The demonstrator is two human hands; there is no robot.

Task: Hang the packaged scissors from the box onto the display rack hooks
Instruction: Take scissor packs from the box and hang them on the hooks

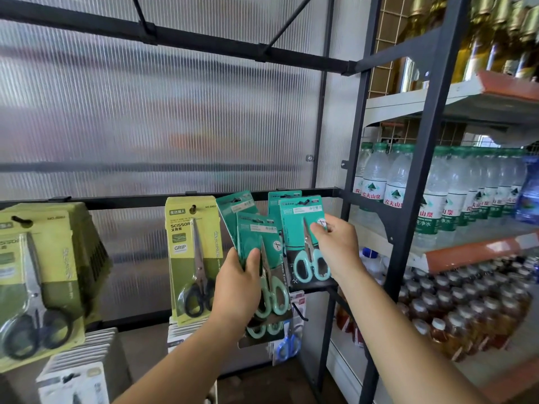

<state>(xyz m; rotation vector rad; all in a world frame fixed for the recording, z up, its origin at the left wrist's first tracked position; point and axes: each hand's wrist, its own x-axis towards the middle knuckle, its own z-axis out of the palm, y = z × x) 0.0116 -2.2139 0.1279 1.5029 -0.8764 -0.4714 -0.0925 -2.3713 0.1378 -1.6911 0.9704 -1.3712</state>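
My left hand [237,287] grips a fanned stack of teal scissor packs [256,231] in front of the rack's horizontal black bar [131,201]. My right hand [335,243] pinches the right edge of a single teal pack with mint-handled scissors [303,228], whose top hole sits at a black hook [304,202] on the bar. Another teal pack [281,196] hangs just behind it. The box is not in view.
Yellow-green packs of black-handled scissors hang at the middle [192,258] and at the left [38,272]. White packs [87,354] and blue scissors [288,345] hang lower down. A black shelf frame [408,199] with water bottles [396,179] stands right.
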